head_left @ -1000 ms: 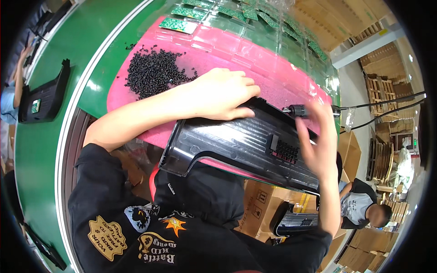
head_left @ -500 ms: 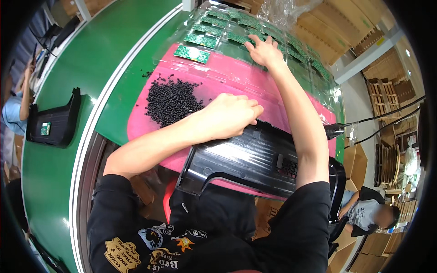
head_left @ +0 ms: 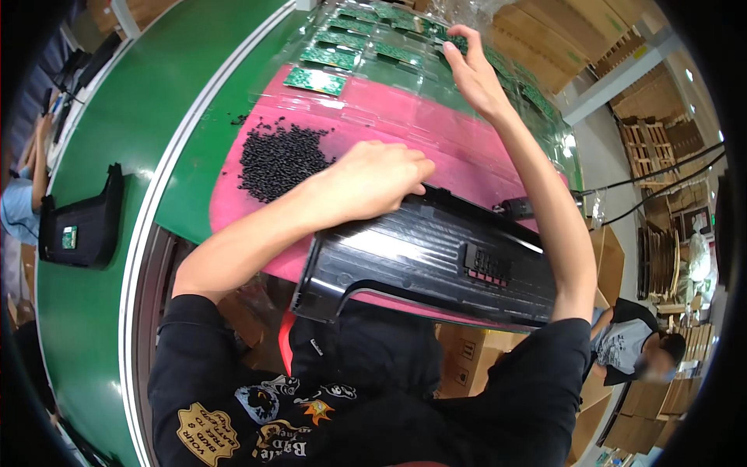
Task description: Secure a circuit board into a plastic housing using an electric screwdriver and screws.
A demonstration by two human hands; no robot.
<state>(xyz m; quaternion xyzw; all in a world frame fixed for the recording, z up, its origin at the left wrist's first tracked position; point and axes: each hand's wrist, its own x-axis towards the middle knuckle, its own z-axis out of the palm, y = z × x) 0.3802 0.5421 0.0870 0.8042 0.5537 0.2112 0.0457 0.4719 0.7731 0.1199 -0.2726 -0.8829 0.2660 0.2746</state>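
— What is held nearest the body?
— A black plastic housing (head_left: 436,265) is pressed onto the pink mat (head_left: 436,132) by the closed left hand (head_left: 373,183).
— And farther out?
— A green circuit board (head_left: 455,43) is pinched by the right hand (head_left: 475,70), past the black pellets (head_left: 280,159).

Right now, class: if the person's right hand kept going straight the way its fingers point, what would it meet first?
The right hand already reaches the clear plastic tray of small green circuit boards; its fingers would likely meet one of those boards first, though depth is unclear.
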